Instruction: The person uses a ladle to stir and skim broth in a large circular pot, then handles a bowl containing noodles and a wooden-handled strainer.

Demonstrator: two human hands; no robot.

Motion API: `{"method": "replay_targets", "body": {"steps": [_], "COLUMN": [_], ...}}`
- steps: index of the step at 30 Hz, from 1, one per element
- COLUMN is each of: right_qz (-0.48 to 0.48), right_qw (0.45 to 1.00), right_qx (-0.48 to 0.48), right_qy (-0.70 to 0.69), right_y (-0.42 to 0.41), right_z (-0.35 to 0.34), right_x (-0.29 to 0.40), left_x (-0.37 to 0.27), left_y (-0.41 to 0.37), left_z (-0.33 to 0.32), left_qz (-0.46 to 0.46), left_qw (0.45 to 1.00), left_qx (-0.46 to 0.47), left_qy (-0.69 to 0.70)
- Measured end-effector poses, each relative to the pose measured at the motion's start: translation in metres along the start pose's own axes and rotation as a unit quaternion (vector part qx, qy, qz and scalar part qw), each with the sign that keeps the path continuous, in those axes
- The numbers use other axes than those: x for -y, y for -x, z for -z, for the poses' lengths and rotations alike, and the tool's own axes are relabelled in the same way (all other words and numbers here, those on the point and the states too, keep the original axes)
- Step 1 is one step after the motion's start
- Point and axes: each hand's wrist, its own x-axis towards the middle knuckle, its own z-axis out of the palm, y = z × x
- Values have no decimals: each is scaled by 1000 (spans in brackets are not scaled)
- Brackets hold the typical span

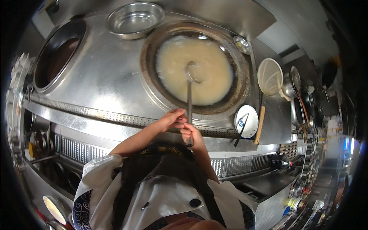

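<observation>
My right hand [194,135] is wrapped around the lower end of a long metal ladle handle [189,99]. At the far end of that handle, the round ladle bowl [195,72] sits partly sunk in cloudy, pale yellowish liquid [175,63]. The liquid fills much of a large wok [235,72] set into the steel stove top. Just left of the handle is my left hand [172,118], its fingers loosely bent and apart, close to the fingertips of my right hand. Whether the two hands touch is hard to tell.
A steel basin [135,21] stands behind, left of the wok; a dark pot [60,57] is far left. On the right are a small metal bowl [242,45], a mesh strainer [270,77], a white bowl [246,120] with dark chopsticks [241,130], and a wooden handle [260,125].
</observation>
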Motion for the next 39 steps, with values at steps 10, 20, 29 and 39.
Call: {"method": "replay_targets", "body": {"steps": [10,20,29,39], "right_qz": [-72,-82,-87,-139], "right_qw": [964,974,991,966], "right_qx": [111,125,86,114], "right_qy": [-229,-173,49,184], "right_y": [36,63,78,61], "right_z": [-1,-16,-42,-89], "right_x": [-9,-19,-29,-33], "left_x": [21,21,7,-30], "left_y": [-74,-65,-12,37], "left_z": [-44,-62,-49,-16], "left_qz": [132,127,5,-135], "left_qw": [977,962,954,928], "left_qx": [-22,15,-26,-63], "left_qy": [163,240,299,343]}}
